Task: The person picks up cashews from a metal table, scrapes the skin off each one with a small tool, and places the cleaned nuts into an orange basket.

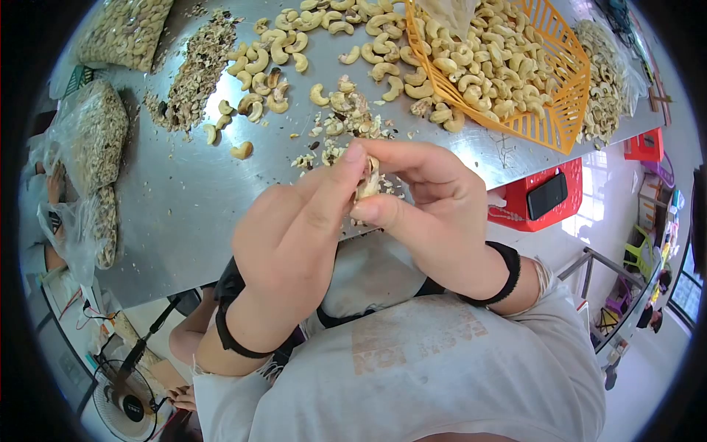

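A cashew nut [367, 180] with bits of skin on it is pinched between the fingertips of both hands, over the front edge of the metal table. My left hand [298, 228] grips it from the left side, thumb on top. My right hand [434, 214] holds it from the right with thumb and forefinger. Just beyond the fingers lies a small heap of peeled skin flakes [346, 118]. Loose cashews [280, 48] are spread farther back. An orange plastic basket [571, 110] full of pale cashews stands at the back right.
A long pile of skin flakes [191, 77] lies at the back left. Plastic bags of cashews [121, 33] and flakes [96, 136] line the left edge, with another bag [604, 81] behind the basket. A phone [547, 197] rests on a red stool [519, 210]. A fan [125, 405] stands lower left.
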A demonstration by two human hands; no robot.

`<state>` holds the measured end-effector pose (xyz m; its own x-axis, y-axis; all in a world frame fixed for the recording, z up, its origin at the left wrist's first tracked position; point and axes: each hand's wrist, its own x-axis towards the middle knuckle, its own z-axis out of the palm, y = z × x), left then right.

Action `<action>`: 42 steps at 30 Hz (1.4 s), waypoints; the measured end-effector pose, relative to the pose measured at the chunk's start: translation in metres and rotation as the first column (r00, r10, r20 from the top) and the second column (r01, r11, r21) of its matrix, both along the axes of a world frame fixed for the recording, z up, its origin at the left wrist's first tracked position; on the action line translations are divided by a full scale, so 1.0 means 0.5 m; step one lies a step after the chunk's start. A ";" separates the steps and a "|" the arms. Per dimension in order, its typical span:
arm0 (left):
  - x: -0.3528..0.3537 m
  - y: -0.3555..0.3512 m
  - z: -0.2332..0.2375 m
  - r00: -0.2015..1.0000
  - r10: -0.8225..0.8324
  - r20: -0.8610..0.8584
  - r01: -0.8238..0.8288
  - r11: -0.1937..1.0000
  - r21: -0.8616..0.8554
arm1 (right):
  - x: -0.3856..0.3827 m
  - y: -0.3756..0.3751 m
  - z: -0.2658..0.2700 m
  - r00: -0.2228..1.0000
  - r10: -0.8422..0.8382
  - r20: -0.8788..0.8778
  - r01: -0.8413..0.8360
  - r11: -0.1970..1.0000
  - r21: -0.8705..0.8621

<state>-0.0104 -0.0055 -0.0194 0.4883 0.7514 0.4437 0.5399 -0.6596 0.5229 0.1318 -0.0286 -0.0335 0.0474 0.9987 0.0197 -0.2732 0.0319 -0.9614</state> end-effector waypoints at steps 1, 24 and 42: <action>0.002 -0.001 -0.002 1.000 0.001 0.000 -0.001 1.000 0.000 | -0.005 0.001 0.000 1.000 -0.021 0.011 0.022 0.999 -0.032; 0.007 0.000 0.001 0.968 0.007 0.251 0.087 0.929 -0.360 | 0.007 0.006 -0.007 0.829 0.076 -0.554 -0.231 0.949 -0.214; -0.002 0.001 0.027 0.894 0.221 0.390 0.154 0.665 -0.731 | 0.010 0.008 -0.011 0.684 0.137 -0.717 -0.380 0.905 -0.189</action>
